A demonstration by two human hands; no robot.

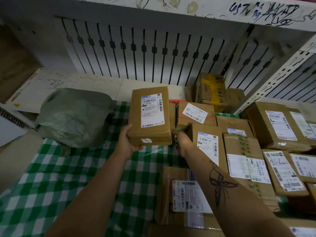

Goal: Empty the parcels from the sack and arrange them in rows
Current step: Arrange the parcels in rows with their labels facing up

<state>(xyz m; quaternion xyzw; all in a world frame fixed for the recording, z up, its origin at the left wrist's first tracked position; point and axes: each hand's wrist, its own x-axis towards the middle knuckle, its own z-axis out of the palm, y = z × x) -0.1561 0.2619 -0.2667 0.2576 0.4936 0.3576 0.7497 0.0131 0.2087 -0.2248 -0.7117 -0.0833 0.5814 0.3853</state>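
A brown cardboard parcel [150, 115] with a white label is lifted above the green checked cloth [51, 177]. My left hand [128, 142] grips its lower left corner. My right hand [182, 141] reaches to its lower right edge, fingers partly hidden between that parcel and a labelled parcel [207, 144] beside it. A green woven sack [73, 117], bulging, lies at the left on the cloth. Several brown parcels [242, 161] lie side by side at the right.
A white slatted panel [145, 53] stands behind the surface. A perforated metal shelf post [280, 77] rises at the right. A yellow-taped box [211, 91] sits at the back. A parcel [179, 194] lies near the front. Open checked cloth lies at front left.
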